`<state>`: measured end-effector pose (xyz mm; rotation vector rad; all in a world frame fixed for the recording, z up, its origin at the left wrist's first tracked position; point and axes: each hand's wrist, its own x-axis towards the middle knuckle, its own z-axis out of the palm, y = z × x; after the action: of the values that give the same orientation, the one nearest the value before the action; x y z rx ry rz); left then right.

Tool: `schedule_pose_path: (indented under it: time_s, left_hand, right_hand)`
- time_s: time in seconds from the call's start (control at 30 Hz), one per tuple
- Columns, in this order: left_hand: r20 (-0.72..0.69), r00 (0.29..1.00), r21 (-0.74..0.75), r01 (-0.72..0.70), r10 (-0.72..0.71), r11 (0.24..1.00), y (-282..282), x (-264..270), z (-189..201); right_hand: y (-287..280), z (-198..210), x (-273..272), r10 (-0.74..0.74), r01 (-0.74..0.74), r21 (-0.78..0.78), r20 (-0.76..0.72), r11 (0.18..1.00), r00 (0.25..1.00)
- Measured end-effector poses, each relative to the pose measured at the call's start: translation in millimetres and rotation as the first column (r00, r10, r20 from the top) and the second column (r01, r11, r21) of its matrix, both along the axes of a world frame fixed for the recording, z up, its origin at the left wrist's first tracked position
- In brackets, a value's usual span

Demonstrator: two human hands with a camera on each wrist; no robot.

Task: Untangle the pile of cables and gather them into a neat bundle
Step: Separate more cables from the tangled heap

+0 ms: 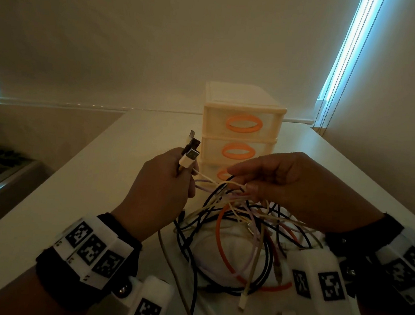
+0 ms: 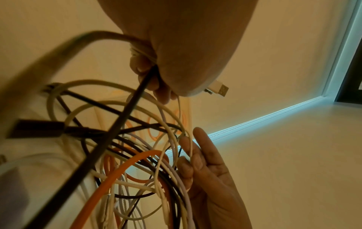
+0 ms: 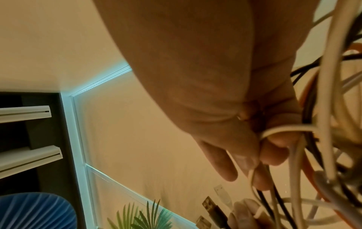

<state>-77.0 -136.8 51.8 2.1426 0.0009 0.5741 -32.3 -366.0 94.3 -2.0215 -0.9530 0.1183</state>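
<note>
A tangled pile of cables (image 1: 240,237), black, cream, lilac and orange, is seen lying on a white tabletop (image 1: 79,197), directly in front of a small cream drawer unit (image 1: 242,125) with orange oval handles. The upper loops of the pile are lifted off the surface between two bare hands, while the lower loops and several loose plug ends rest on the tabletop.

The left hand (image 1: 161,191) is raised to the left of the pile. Its fingers are curled into a fist around a gathered cluster of USB plugs (image 1: 189,151), black and white, which stick up out of the fist; the attached cables trail down and to the right into the tangle.

The right hand (image 1: 281,183) is held just beside it, above the pile. A few cream strands are pinched between its thumb and fingers (image 2: 186,168), and the index finger is extended.

A marker-covered band is worn on each wrist.
</note>
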Motion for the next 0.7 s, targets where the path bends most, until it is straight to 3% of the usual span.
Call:
schedule_pose_path:
  time_s: [0.2, 0.5, 0.7]
  left_hand:
    - [-0.014, 1.0, 0.004, 0.009, -0.009, 1.0, -0.9, -2.1, 0.6]
    - [-0.034, 0.999, 0.031, 0.017, -0.016, 0.999, -0.4, 0.0, -0.4]
    - [-0.03, 1.0, 0.052, 0.009, -0.008, 0.999, 1.0, 0.6, -2.3]
  right_hand:
    - [-1.3, 2.1, 0.3, -0.013, 0.012, -0.013, -0.076, 1.0, 0.997]
    - [-0.2, -1.7, 2.2, 0.038, 0.005, 0.187, -0.224, 0.982, 0.974]
    - [1.7, -1.8, 3.3, 0.233, 0.009, 0.445, -0.486, 0.896, 0.842]
